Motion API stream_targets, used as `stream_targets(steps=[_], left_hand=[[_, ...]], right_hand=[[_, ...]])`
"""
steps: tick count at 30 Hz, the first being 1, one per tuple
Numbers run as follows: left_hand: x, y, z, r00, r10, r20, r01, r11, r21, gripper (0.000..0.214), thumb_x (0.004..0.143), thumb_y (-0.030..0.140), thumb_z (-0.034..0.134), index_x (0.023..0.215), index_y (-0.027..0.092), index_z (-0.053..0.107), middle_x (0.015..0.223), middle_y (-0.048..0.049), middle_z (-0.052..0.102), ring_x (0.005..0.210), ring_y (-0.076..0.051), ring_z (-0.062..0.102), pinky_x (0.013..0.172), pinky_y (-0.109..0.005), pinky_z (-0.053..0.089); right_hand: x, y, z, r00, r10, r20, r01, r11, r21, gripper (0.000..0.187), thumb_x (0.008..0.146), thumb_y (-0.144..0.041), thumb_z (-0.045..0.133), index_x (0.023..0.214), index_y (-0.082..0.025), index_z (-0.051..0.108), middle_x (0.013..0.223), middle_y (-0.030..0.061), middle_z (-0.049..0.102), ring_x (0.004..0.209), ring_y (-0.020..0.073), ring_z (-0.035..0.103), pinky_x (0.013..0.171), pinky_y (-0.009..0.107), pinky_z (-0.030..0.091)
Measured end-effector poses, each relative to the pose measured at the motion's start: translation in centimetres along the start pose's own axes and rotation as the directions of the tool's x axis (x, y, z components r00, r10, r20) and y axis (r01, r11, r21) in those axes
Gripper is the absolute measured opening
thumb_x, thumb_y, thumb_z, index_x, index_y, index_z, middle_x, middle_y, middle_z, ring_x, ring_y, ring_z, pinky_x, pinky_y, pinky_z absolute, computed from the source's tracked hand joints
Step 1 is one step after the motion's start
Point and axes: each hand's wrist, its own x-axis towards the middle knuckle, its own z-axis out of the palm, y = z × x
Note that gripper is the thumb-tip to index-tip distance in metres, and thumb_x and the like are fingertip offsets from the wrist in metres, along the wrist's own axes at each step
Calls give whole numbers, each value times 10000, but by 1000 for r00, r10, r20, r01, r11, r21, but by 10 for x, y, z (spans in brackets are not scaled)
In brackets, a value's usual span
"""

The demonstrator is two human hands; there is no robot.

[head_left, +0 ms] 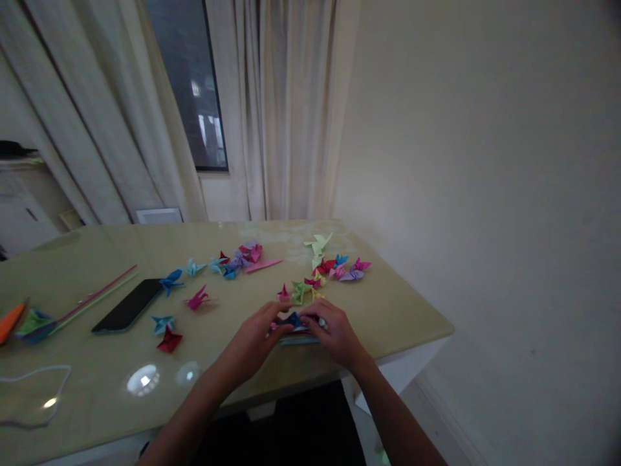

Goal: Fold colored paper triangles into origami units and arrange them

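A small dark blue piece of folded paper (293, 319) lies between my hands near the table's front edge. From the left, my left hand (257, 333) holds it, the thumb on the near side and the fingers on the far side. My right hand (334, 330) pinches its right part between thumb and fingertips. Beneath sits a stack of coloured paper sheets (299, 339), mostly hidden by my hands. Just beyond my fingers are a pink folded piece (284, 294) and a light green folded piece (299, 292).
Folded paper cranes in several colours, such as a magenta crane (198, 298), are spread over the table (233, 362). A black phone (129, 306) lies left, near long paper-flower stems (92, 299) and a white cable (36, 370). A wall (485, 194) stands right.
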Motion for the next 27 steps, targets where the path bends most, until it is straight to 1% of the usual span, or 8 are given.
stream_targets(steps=[2, 5, 7, 9, 14, 19, 23, 27], left_hand=[[-18, -17, -17, 987, -28, -159, 63, 973, 220, 387, 1007, 492, 500, 1291, 266, 634, 1264, -90, 684, 1089, -262, 684, 991, -423, 547], [-53, -50, -52, 891, -90, -444, 345, 771, 536, 444, 983, 520, 465, 1183, 185, 677, 1206, -165, 662, 1160, -361, 625, 1064, -527, 482], [-75, -71, -71, 853, -162, -496, 474, 635, 610, 514, 974, 528, 440, 1228, 139, 661, 1179, -201, 642, 1115, -380, 620, 1041, -547, 486], [-90, -88, -81, 841, -253, -478, 525, 596, 608, 508, 960, 513, 431, 1202, 135, 669, 1175, -205, 640, 1069, -369, 631, 1009, -534, 505], [-95, -109, -78, 852, -319, -414, 506, 705, 497, 383, 942, 434, 382, 1020, 203, 677, 1094, -140, 680, 948, -296, 671, 921, -460, 544], [-75, -108, -72, 906, -286, -312, 385, 863, 326, 318, 857, 459, 490, 931, 223, 691, 1068, -119, 719, 959, -288, 702, 920, -450, 567], [-58, -85, -59, 937, -262, -231, 293, 950, 110, 256, 856, 435, 546, 899, 228, 691, 958, -82, 751, 878, -263, 740, 841, -422, 618], [-42, -35, -33, 968, -159, -196, 119, 972, -204, 244, 907, 453, 622, 996, 232, 670, 981, -50, 756, 904, -227, 766, 856, -380, 653]], right_hand=[[-5, 10, -9, 991, 73, -116, -76, 997, -23, 155, 1000, -340, 649, 993, -217, 743, 903, 49, 739, 823, 195, 699, 782, 311, 560], [-10, 32, -31, 914, 227, -337, -257, 965, -46, 206, 970, -413, 653, 972, -219, 723, 890, 71, 764, 767, 221, 723, 727, 339, 581], [-10, 49, -46, 859, 274, -433, -338, 938, -76, 225, 959, -447, 634, 953, -237, 715, 856, 82, 767, 754, 248, 730, 713, 373, 585], [-8, 65, -56, 847, 296, -442, -375, 922, -101, 225, 942, -465, 634, 933, -256, 717, 828, 88, 771, 746, 271, 736, 709, 406, 587], [-10, 80, -57, 868, 345, -356, -416, 898, -145, 233, 903, -450, 660, 924, -232, 741, 850, 96, 782, 706, 259, 733, 668, 387, 582], [-16, 52, -40, 879, 242, -411, -351, 912, -213, 273, 961, -407, 590, 996, -180, 738, 961, 102, 732, 740, 199, 678, 651, 308, 547], [-14, 13, -14, 960, 172, -222, -208, 967, -150, 211, 1006, -352, 599, 1022, -197, 741, 931, 68, 713, 758, 173, 657, 701, 281, 537], [-4, -22, 13, 991, 135, 25, -136, 990, 24, 252, 997, -394, 671, 1178, -231, 736, 1053, 63, 732, 894, 182, 698, 811, 285, 558]])
